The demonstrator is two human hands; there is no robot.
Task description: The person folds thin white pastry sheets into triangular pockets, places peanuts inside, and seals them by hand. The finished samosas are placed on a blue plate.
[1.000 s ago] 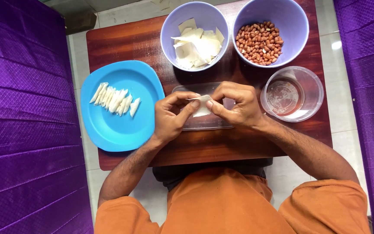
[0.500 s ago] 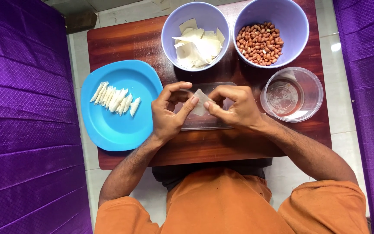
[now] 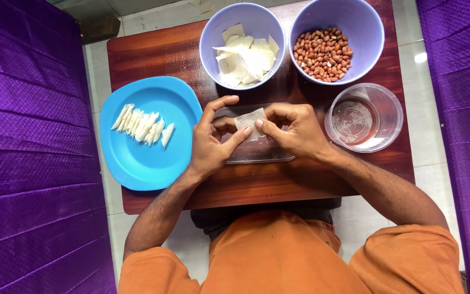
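centrally, wrapper (image 3: 249, 121) flat, corner up (both hands (image 3: 210, 142) pinching)

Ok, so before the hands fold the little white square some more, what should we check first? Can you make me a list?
1. Wrapper square pinched by both the left hand and the right hand: ok.
2. Clear tray lying under the hands: ok.
3. Peanuts ready in their purple bowl: ok.
4. Spare wrappers in the other bowl: ok.
5. Room on the blue plate beside the folded pieces: ok.
6. Peanut already inside the square: cannot tell.
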